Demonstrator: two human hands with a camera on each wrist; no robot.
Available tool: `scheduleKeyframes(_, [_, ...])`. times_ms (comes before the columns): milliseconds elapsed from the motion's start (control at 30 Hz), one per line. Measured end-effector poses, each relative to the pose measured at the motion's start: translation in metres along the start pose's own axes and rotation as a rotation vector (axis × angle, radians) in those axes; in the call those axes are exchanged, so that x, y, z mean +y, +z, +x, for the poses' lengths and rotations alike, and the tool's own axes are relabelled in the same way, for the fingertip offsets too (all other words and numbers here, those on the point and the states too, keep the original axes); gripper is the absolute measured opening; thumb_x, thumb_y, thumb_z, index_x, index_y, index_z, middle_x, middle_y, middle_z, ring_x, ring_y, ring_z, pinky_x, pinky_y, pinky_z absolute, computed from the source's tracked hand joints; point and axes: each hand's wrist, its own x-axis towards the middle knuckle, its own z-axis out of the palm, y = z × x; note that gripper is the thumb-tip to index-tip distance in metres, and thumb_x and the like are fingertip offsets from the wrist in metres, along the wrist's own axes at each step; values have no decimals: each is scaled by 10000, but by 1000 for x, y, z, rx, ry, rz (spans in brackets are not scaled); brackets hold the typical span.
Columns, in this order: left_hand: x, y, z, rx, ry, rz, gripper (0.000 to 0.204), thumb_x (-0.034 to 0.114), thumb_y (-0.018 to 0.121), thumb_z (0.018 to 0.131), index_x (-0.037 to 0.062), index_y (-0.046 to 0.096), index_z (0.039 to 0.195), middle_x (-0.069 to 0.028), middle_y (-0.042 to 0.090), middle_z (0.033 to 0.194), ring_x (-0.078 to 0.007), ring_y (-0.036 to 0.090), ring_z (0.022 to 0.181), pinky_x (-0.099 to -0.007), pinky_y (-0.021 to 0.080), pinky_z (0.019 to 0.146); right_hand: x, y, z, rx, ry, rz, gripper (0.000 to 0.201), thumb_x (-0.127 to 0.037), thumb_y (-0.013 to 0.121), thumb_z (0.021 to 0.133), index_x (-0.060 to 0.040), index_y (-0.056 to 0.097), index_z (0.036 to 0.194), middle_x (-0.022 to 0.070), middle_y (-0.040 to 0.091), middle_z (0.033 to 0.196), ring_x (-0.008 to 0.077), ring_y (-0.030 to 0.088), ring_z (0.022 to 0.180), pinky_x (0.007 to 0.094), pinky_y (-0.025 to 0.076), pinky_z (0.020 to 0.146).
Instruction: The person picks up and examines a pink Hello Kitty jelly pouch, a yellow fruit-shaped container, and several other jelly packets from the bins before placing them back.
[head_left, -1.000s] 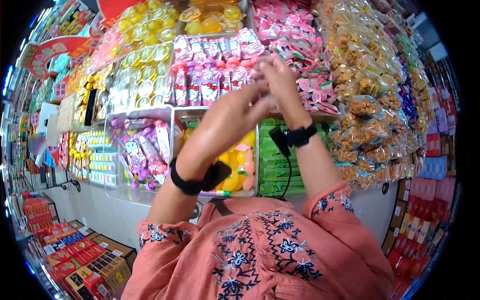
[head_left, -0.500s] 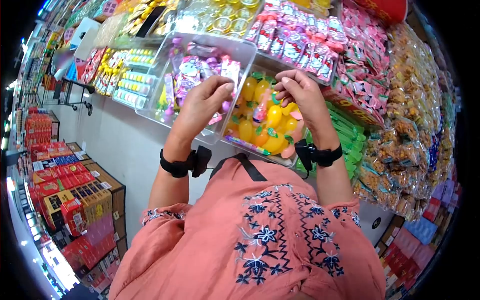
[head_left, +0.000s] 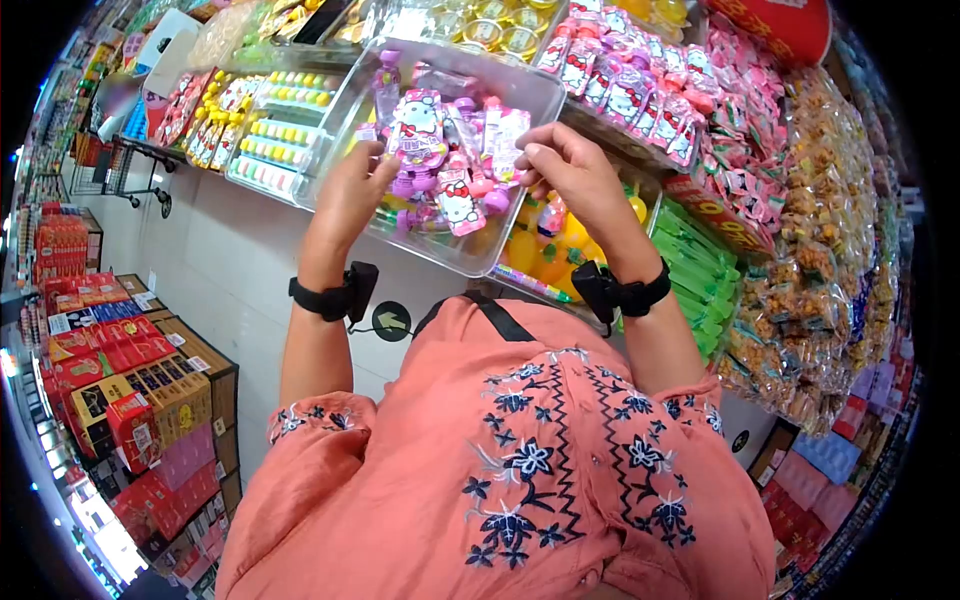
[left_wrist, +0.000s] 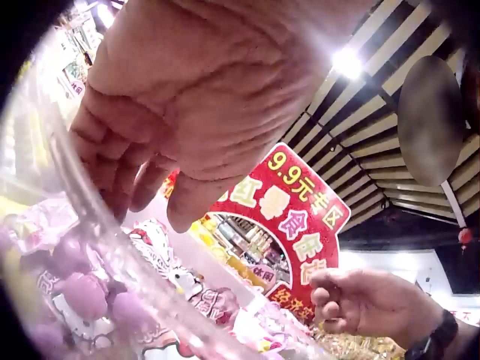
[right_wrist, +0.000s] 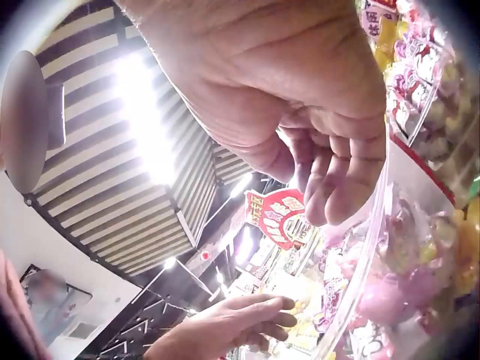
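A clear plastic bin (head_left: 480, 262) holds purple and pink cartoon-printed packets (head_left: 458, 200). My left hand (head_left: 345, 200) is at the bin's left side, fingers bent loosely, with nothing seen in them. At the opposite side, my right hand (head_left: 580, 175) has its fingers bent near the rim, and no object shows in it. In the left wrist view the left hand (left_wrist: 187, 97) is beside the clear rim (left_wrist: 97, 202). The right wrist view shows the right hand (right_wrist: 300, 112) close to the rim (right_wrist: 367, 262); whether either hand touches it I cannot tell.
Yellow mango-shaped items (head_left: 550, 250) lie in a bin to the right, with green packets (head_left: 690, 270) beyond. Pink pouches (head_left: 630, 90) stand behind, and bagged snacks (head_left: 790, 330) are heaped at far right. Red boxes (head_left: 100, 350) fill a low shelf at left.
Both hands have come apart from their earlier crossing and now sit on either side of the purple packets' bin. The view has swung, and that bin appears nearer the middle.
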Motion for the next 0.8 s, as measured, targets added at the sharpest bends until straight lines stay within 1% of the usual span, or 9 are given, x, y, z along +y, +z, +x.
scheduleKeyframes(133, [5,9,0,-38,33,173,490,283,659,950,-33,530,1301,-196,689,1038,-252,681,908,-364,531,759,6,23,15,15,-83,-129,283,-177,553,971,21,611,1164,77,678,925,101,636,743,245,524,651])
scheduleKeyframes(233, [8,15,3,-54,40,215,508,291,675,923,-27,528,1291,-230,675,1061,-336,668,946,-402,518,797,4,43,24,-52,-34,8,295,-170,557,967,22,599,1188,98,685,939,113,641,711,254,536,646])
scheduleKeyframes(267, [10,16,3,-60,40,211,500,294,673,914,-26,536,1274,-245,667,1080,-376,655,983,-427,510,828,4,44,30,-130,43,-54,336,-179,519,1004,22,564,1269,102,674,1012,133,663,858,265,562,733])
scheduleKeyframes(300, [11,16,5,-66,40,206,493,297,670,905,-24,544,1256,-261,660,1100,-417,643,1021,-453,502,860,3,49,33,-144,74,-72,341,-180,520,1001,23,560,1272,101,673,994,134,665,845,266,563,723])
scheduleKeyframes(433, [-3,20,13,-17,90,257,507,319,662,910,-17,536,1268,-271,614,1176,-443,607,1058,-475,498,883,10,74,47,-174,116,-152,366,-187,536,980,15,537,1285,91,670,902,141,669,764,282,556,655])
scheduleKeyframes(533, [-3,19,13,17,105,298,518,329,652,916,-28,531,1272,-273,585,1206,-457,593,1061,-482,493,899,28,87,58,-159,-28,-373,310,-176,534,967,6,543,1218,90,664,869,149,667,731,295,538,617])
scheduleKeyframes(600, [-5,19,15,4,122,261,537,335,651,917,-40,526,1280,-281,576,1207,-461,586,1068,-482,487,910,36,89,63,-154,-29,-451,272,-162,524,964,1,548,1180,93,661,858,149,669,723,296,536,606])
scheduleKeyframes(733, [-12,22,18,22,163,186,546,337,633,926,-56,525,1290,-304,571,1185,-457,574,1091,-472,481,916,19,98,61,-125,76,-285,251,-125,531,885,33,579,1074,191,660,802,254,675,625,391,527,557])
scheduleKeyframes(800, [-25,26,27,-8,137,134,524,317,625,950,-49,514,1309,-224,600,1125,-329,613,960,-389,513,810,21,101,65,-87,134,-121,244,-114,512,898,35,567,1084,177,658,796,239,678,625,366,538,540])
